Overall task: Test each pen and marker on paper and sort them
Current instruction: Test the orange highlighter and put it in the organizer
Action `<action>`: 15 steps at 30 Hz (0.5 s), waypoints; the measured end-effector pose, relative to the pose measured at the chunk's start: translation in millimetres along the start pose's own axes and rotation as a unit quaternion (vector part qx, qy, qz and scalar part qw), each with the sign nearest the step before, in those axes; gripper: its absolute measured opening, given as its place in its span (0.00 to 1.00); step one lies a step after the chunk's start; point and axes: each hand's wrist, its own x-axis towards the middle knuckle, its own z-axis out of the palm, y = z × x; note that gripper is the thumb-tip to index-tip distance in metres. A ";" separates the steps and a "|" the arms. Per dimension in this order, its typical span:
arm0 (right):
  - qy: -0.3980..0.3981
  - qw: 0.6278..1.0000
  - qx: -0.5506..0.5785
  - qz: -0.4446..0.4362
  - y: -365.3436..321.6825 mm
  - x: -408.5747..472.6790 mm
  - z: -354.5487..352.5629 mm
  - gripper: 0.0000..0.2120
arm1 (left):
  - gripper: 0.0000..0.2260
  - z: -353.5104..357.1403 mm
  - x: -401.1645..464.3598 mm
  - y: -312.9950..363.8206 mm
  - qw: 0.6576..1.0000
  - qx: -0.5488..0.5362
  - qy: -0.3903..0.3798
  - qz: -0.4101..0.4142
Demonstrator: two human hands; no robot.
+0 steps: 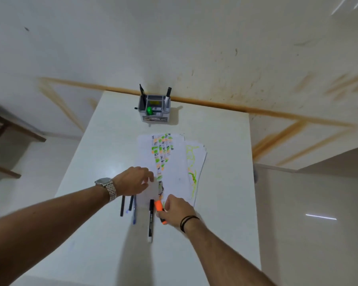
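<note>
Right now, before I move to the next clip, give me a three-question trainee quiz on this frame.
1. True or false: the right hand grips the orange highlighter.
2. What rests under the left hand: A) the organizer B) the paper stack C) the black marker?
3. Fill in: the green highlighter sits in the desk ____.

Key: 1 true; 2 B, the paper stack; 3 organizer.

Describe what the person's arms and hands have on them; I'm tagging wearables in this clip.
Both forearms are bare, with no sleeves in view. The left wrist carries a silver metal watch with a linked bracelet band. The right wrist has thin black cord bands looped around it. No gloves or rings can be made out on the left hand or the right hand.
</note>
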 end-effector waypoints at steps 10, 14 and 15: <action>0.009 0.998 0.060 -0.006 -31.7 17.9 -45.4 0.12 | 0.33 -4.3 1.7 -18.3 0.991 0.040 -0.002 0.128; 0.055 0.982 0.169 -0.072 -46.8 30.3 -95.6 0.13 | 0.20 -20.2 12.9 -14.2 0.986 -0.008 0.073 0.150; 0.065 0.973 0.205 -0.081 -50.4 33.3 -105.3 0.12 | 0.18 -26.3 16.2 -14.7 0.987 -0.024 0.087 0.136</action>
